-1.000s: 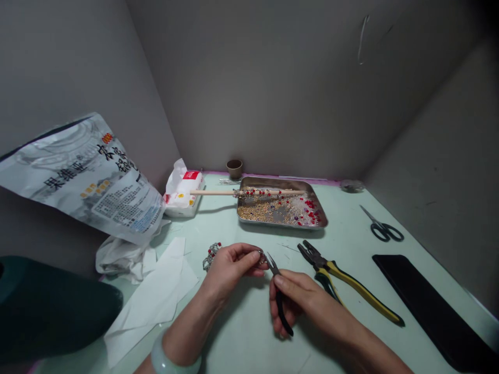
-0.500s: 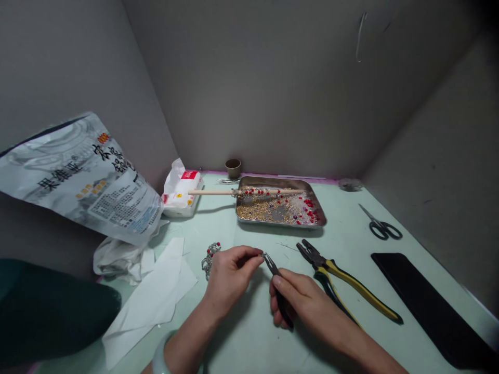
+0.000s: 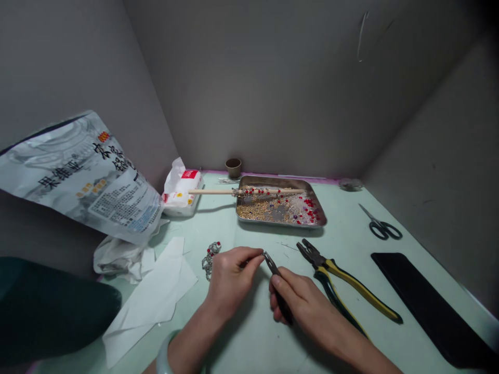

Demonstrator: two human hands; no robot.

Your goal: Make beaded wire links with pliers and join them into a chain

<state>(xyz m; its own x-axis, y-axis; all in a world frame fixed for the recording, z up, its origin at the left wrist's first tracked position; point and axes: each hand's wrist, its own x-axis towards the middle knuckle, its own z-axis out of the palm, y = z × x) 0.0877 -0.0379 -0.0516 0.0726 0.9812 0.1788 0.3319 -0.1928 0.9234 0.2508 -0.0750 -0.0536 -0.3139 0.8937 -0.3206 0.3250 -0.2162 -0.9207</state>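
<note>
My left hand is closed in a pinch, thumb against forefinger, on a tiny piece too small to make out. My right hand wraps round small needle-nose pliers with dark handles. The tip of these pliers meets the left fingertips, at the pinched piece. Just left of my left hand lies a clump of beaded wire with a few red beads, partly hidden by the hand. Large combination pliers with yellow and green handles rest to the right of my right hand.
A metal tray of gold, clear and red beads stands behind, a wooden stick across it. Scissors and a black case lie right. Left are tissues, white paper and a printed bag.
Both hands stay almost in place at the same spot. The wrists and pliers have shifted only very slightly; nothing was let go.
</note>
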